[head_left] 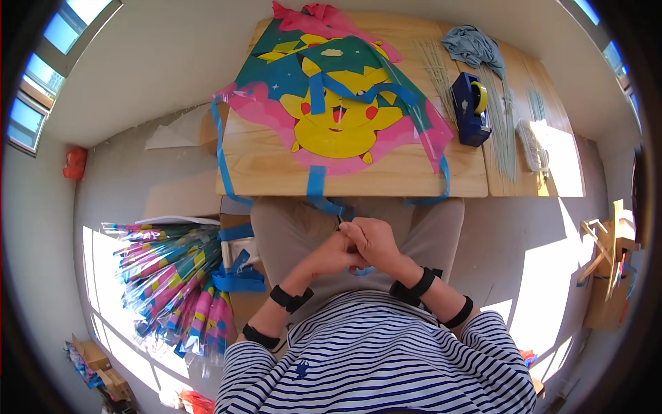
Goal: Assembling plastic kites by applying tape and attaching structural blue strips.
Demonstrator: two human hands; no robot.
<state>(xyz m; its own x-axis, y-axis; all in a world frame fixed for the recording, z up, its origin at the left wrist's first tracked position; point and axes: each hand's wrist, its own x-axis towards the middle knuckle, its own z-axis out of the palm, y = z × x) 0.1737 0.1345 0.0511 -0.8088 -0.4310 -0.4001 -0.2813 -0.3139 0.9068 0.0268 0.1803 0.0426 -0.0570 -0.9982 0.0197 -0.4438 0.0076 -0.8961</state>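
Observation:
My left hand (332,255) and my right hand (373,239) are pressed together over my lap, just off the table's near edge. Both have their fingers closed, and what they grip is mostly hidden. A small dark tip pokes out above them, and a bit of blue strip shows below. Beyond them on the table lies a plastic kite (338,141), printed with a yellow cartoon figure on green and pink. Blue tails hang from it over the edge; the middle blue tail (316,183) runs down toward my hands.
The wooden table (269,172) carries a blue tape dispenser (466,114), thin sticks (505,131), a grey-blue cloth (473,48) and a clear plastic box (532,146) on its right. To my left, rolled kites (172,269) are piled beside blue strips (238,278). Wooden pieces (603,252) stand far right.

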